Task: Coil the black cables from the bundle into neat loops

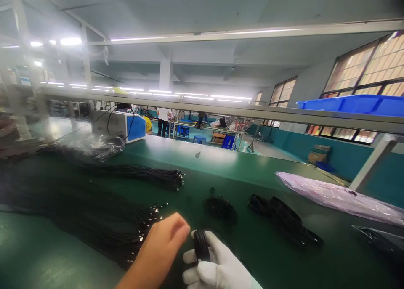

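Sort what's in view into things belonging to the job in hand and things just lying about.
Likely the job's:
black coil, in the gloved right hand
nearer black cable bundle
dark coils at right

Likely just lying about:
pinkish plastic package
blue tray
clear plastic bag

On the left, at the far side of the counter [167, 149], we see a boxy pale machine [120, 125] with a blue front, and crumpled clear plastic [102, 146] just beside it. To our right lies a long pinkish plastic bag [339, 195]. Above it, a blue tray [353, 105] rests on a pale rail [202, 107] spanning our view. Beyond, we make out a person [163, 120] in a white top and dark trousers, a blue stool [199, 139] and a round fan [238, 124]. Stacked boxes [318, 153] stand near the teal wall [292, 142], below barred windows [368, 66]. A pillar [166, 74] rises behind.
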The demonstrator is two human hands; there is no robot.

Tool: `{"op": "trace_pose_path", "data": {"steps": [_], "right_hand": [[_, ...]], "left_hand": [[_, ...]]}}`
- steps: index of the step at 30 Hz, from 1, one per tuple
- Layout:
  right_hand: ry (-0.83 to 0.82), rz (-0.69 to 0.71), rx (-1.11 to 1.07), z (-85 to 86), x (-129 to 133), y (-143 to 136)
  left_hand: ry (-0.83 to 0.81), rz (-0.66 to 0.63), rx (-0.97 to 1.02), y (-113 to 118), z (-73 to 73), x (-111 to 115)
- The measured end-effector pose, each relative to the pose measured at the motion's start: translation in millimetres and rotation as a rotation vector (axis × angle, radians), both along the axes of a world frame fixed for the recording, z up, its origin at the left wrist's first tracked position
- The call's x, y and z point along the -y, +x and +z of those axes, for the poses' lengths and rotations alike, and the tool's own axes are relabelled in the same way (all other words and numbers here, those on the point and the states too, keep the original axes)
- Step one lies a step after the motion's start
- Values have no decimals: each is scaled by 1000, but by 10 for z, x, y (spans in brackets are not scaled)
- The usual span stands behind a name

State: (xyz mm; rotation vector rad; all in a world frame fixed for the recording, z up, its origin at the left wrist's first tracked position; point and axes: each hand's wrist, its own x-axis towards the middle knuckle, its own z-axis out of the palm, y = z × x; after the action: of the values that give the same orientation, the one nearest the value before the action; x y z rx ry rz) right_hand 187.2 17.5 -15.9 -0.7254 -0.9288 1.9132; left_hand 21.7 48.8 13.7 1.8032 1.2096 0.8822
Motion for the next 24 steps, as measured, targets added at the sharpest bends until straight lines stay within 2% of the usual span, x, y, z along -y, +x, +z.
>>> {"op": "trace_pose_path", "data": {"steps": [1,4,7,10,11,13,15,17,18,20,24], "right_hand": [[5,3,38,15,-2,1],[150,18,259,80,-9,-9],[218,30,316,106,-4,-16],[131,71,126,50,9,-21],[113,71,82,26,14,-25],[112,66,58,-7,23,-34],[87,61,54,-10,33,-46],[57,58,44,6,40,-61],[63,40,79,13,38,-70],[123,5,211,8,21,-87],[183,-23,284,-65,-37,-126]], "left_hand": [[-80,-3,46,20,-53,29],[-317,-141,260,85,-245,81],[-398,-200,461,124,-365,99],[-396,-279,562,105,-332,117],[-388,-298,544,87,-296,125],[-372,-271,380,43,-215,147],[-251,-120,130,3,-149,173],[-17,28,-54,-18,-123,195],[110,58,-96,-19,-130,201],[296,40,-127,-11,-181,196],[425,45,-107,15,-359,131]]}}
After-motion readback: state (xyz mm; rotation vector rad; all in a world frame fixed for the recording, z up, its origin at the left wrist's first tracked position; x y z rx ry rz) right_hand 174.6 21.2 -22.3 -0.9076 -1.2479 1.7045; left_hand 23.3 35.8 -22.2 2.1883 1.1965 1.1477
